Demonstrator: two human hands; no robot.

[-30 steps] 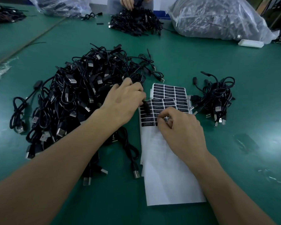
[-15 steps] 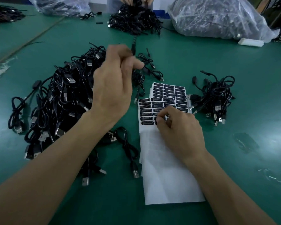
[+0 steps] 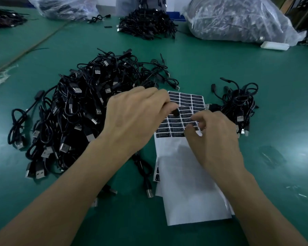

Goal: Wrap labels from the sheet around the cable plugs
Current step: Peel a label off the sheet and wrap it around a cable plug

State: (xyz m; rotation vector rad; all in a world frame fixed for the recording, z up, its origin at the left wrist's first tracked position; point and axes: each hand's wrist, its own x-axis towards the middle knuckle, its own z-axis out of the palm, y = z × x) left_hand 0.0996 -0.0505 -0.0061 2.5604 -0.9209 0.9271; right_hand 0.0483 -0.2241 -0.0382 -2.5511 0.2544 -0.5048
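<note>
A white label sheet [image 3: 188, 174] with rows of black labels lies in the middle of the green table. My left hand [image 3: 133, 118] pinches a small black cable plug [image 3: 175, 112] just above the sheet's labels. My right hand [image 3: 215, 137] hovers over the sheet's right side with curled fingers, its fingertips at a black label [image 3: 194, 123]; whether the label is lifted is unclear. A big heap of black USB cables [image 3: 75, 110] lies to the left. A smaller bundle of cables [image 3: 238, 107] lies to the right of the sheet.
More label sheets [image 3: 157, 174] peek out under the top one. At the far edge are another cable pile [image 3: 148, 23], plastic bags of cables [image 3: 236, 18] and a white box [image 3: 274, 45]. A loose cable [image 3: 146, 174] lies beside the sheet.
My left hand came down from above the cable heap to the label sheet, bringing a cable plug with it. My right hand stayed at the labels, shifting slightly right.
</note>
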